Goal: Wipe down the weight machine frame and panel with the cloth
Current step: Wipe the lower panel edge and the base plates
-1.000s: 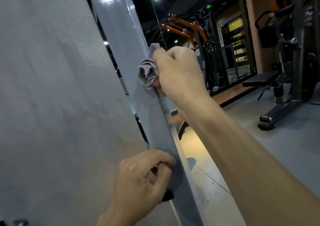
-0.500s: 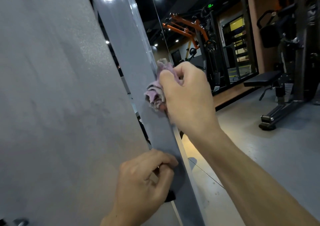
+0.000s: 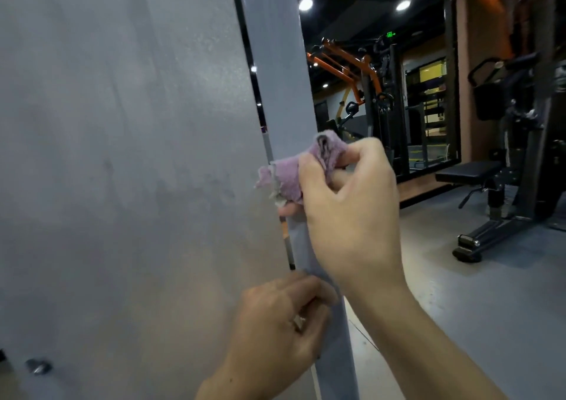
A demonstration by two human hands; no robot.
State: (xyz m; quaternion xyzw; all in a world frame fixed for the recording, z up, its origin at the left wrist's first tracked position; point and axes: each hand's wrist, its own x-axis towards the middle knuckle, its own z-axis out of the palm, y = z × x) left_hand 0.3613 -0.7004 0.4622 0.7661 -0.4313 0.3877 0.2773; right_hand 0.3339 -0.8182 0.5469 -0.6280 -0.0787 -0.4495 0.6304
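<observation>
Right hand (image 3: pixel 349 203) slid lower down the frame post (image 3: pixel 275 62), clamped on cloth (image 3: pixel 294 173); left hand (image 3: pixel 275 332) grips post edge.

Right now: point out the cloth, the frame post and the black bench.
cloth (image 3: pixel 288 176), head view, on its bunched purple middle.
frame post (image 3: pixel 272 62), head view, on its flat grey face.
black bench (image 3: pixel 465 171), head view, on its padded top.

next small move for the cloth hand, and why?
Probably slide the cloth further down the frame post toward the left hand. The right hand grips it bunched against the post's edge beside the panel, and bare post lies between the hands.
</observation>
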